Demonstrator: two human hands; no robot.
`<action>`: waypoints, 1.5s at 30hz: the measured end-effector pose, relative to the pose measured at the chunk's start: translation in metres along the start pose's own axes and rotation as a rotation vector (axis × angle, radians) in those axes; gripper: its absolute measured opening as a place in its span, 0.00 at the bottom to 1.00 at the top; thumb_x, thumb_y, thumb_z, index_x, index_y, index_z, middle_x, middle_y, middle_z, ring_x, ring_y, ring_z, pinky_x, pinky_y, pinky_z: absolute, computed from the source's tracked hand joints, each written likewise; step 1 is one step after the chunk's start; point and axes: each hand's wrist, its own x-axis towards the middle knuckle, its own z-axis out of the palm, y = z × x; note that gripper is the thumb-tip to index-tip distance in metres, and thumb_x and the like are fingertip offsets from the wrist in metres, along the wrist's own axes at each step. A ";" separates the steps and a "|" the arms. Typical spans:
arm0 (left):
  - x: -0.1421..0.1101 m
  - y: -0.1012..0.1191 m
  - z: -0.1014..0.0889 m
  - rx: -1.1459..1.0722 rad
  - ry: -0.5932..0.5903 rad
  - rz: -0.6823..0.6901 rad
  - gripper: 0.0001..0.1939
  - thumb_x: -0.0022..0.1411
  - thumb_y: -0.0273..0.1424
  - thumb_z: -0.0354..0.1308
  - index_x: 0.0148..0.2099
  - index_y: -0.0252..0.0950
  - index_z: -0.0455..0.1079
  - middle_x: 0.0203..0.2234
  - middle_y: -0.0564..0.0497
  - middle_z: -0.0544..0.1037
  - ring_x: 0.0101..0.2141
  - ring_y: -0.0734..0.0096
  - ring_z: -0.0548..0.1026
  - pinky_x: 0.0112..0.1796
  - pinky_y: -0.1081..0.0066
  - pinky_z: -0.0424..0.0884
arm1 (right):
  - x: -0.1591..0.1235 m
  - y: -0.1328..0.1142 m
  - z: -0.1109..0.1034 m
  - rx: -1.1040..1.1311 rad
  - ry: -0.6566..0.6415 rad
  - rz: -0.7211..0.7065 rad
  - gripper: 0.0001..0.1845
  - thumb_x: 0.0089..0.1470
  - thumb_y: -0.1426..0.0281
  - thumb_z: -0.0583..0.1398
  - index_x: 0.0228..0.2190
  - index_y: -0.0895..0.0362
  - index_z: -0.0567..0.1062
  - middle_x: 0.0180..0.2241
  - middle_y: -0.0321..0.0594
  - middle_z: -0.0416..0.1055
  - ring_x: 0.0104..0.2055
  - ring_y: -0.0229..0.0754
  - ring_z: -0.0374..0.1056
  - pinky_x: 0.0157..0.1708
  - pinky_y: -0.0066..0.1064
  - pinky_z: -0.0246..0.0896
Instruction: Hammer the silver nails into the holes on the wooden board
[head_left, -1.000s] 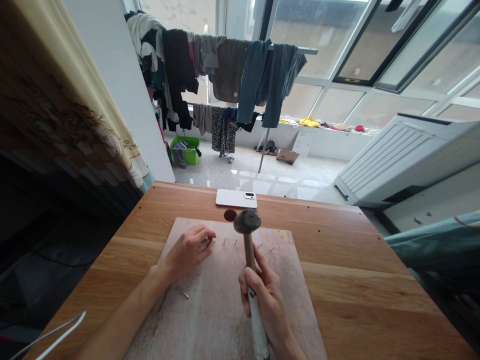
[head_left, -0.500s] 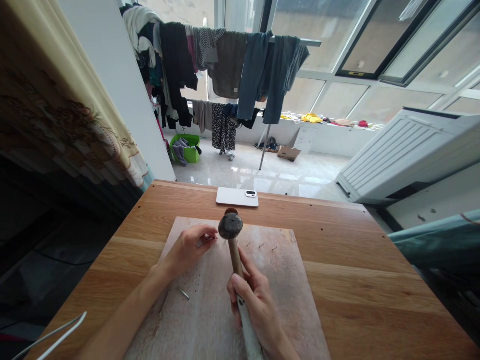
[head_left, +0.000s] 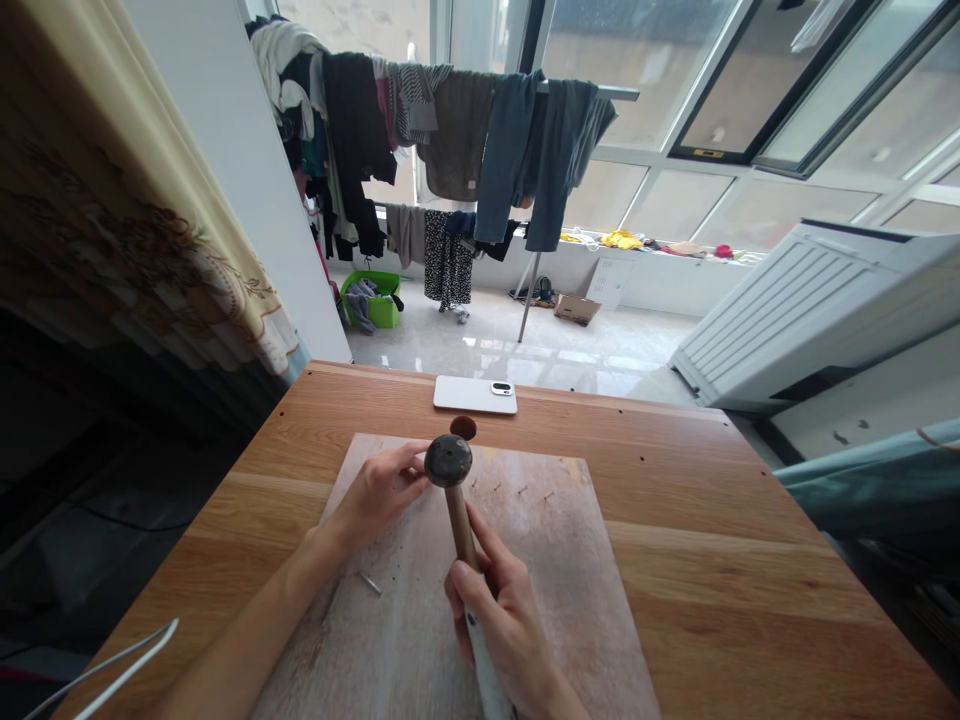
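Observation:
In my right hand (head_left: 501,610) is a hammer (head_left: 448,462), gripped round its wooden handle with the dark round head raised over the upper part of a worn board (head_left: 577,590). Just left of the hammer head, my left hand (head_left: 381,495) has thumb and forefinger pinched close to the board. The hammer head covers the fingertips, so what they hold is hidden. Several thin nails (head_left: 522,491) stand in a row in the board, right of the hammer. A larger metal nail or pin (head_left: 370,583) lies loose on the board below my left hand.
The board rests on a wooden table (head_left: 720,560). Beyond it lie a white phone (head_left: 474,394) and a round hole (head_left: 463,428) in the tabletop. A white cable (head_left: 127,670) shows at lower left. Behind the table, clothes (head_left: 457,140) hang on a rack.
The hammer head has moved slightly left and down, and now overlaps the fingertips of my left hand. My right hand shifted left with it; the left hand stays nearly still.

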 end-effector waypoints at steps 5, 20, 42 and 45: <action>0.000 0.001 0.000 -0.023 -0.005 0.000 0.13 0.62 0.26 0.59 0.49 0.40 0.75 0.35 0.54 0.83 0.33 0.70 0.80 0.37 0.75 0.74 | 0.001 0.002 -0.002 0.002 0.002 0.033 0.44 0.61 0.55 0.64 0.71 0.58 0.59 0.23 0.25 0.63 0.16 0.29 0.53 0.12 0.20 0.58; -0.045 0.047 -0.045 0.396 -0.415 0.091 0.21 0.54 0.16 0.55 0.46 0.41 0.72 0.43 0.50 0.77 0.46 0.62 0.76 0.49 0.67 0.71 | -0.005 0.003 -0.006 -0.034 0.062 -0.002 0.46 0.60 0.53 0.64 0.70 0.63 0.59 0.22 0.26 0.63 0.16 0.29 0.52 0.11 0.20 0.57; -0.006 -0.007 -0.017 -0.097 0.019 -0.117 0.06 0.64 0.30 0.57 0.39 0.36 0.75 0.33 0.50 0.81 0.35 0.67 0.80 0.39 0.69 0.76 | 0.000 0.001 -0.008 -0.041 0.144 -0.007 0.47 0.57 0.53 0.65 0.69 0.63 0.61 0.21 0.26 0.64 0.15 0.30 0.54 0.10 0.22 0.58; -0.009 -0.009 -0.011 0.004 0.062 -0.058 0.06 0.64 0.29 0.58 0.41 0.38 0.76 0.36 0.50 0.82 0.39 0.66 0.80 0.43 0.68 0.75 | 0.000 0.002 -0.007 -0.035 0.142 -0.011 0.46 0.58 0.53 0.65 0.69 0.62 0.62 0.21 0.26 0.64 0.14 0.29 0.53 0.10 0.21 0.57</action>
